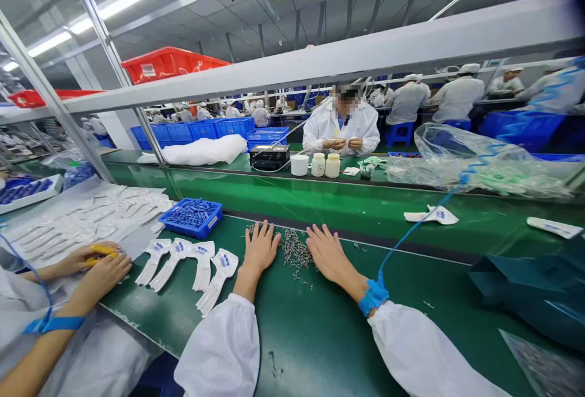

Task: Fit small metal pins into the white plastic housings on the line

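White sleeves (217, 348) are laid over the green conveyor belt (311, 342), and a blue wrist strap (373, 296) is worn on the right wrist. The left hand (261, 249) and right hand (329, 254) are spread flat, fingers pointing forward, just beside a lengthwise scatter of small metal parts (295, 252). Blue print on the white shaped pieces (176, 257) cannot be read.

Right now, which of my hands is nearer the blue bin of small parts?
Left: your left hand lies just right of the blue bin, while your right hand sits farther right, past the scattered metal parts.
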`<state>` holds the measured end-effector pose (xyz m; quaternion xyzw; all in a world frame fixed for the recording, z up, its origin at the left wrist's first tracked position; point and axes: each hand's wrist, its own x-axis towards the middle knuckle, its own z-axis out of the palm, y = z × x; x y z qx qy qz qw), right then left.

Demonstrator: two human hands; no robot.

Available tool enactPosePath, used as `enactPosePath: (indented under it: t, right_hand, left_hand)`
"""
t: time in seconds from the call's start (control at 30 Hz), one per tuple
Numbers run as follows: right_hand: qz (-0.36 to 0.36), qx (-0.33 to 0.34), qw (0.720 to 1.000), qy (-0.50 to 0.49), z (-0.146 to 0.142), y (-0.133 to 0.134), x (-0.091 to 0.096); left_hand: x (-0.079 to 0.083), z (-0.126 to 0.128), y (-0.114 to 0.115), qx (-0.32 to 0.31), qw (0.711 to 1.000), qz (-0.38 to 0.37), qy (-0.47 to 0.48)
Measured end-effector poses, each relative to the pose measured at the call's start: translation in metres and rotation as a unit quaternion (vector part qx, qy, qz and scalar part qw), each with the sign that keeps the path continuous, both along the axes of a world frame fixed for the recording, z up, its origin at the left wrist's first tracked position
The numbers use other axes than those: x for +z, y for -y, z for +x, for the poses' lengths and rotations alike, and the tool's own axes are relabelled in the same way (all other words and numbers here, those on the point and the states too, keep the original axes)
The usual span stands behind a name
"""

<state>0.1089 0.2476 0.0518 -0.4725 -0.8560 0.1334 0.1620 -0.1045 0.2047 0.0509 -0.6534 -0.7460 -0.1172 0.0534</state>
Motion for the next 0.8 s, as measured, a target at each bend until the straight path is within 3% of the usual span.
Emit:
enactPosePath:
  t: [0.23, 0.47, 0.67, 0.8]
  right_hand:
    - [0.014, -0.059, 0.998, 0.018, 0.054, -0.015, -0.003]
    - [-0.023, -0.108, 0.99, 0.084, 0.06, 0.0, -0.013]
    - [-0.036, 0.033, 0.993, 0.104, 0.034, 0.008, -0.007]
    - [-0.023, 0.097, 0.988, 0.12, 0.032, 0.004, 0.004]
  left_hand:
    - [0.004, 0.003, -0.004, -0.03, 0.999, 0.022, 0.011]
    - [0.009, 0.006, 0.0, -0.087, 0.995, 0.038, 0.025]
    - [0.004, 0.044, 0.013, -0.219, 0.976, -0.003, 0.023]
    - [-0.004, 0.049, 0.01, -0.198, 0.98, -0.02, 0.024]
